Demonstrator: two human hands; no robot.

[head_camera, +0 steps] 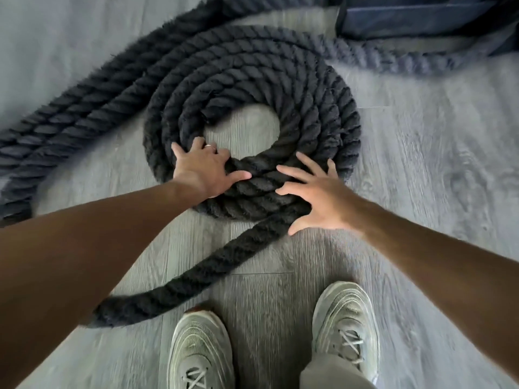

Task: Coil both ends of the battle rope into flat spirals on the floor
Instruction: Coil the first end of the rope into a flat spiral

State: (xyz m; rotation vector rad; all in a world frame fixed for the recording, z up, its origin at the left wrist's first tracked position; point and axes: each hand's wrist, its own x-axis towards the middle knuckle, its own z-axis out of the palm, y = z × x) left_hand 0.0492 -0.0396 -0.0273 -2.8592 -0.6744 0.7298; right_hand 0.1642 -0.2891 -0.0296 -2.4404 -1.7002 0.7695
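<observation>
A thick black battle rope lies wound in a flat spiral on the grey floor, with a bare round gap at its middle. My left hand presses on the near left part of the spiral, fingers curled around the inner turns. My right hand rests spread flat on the near right turns. A loose stretch of the rope runs from under my right hand down to the left and passes beneath my left forearm. Two more strands of rope run off to the far left.
My two grey sneakers stand on the wood-pattern floor just below the spiral. A dark blue box-like object stands at the top right, with rope curving past its front.
</observation>
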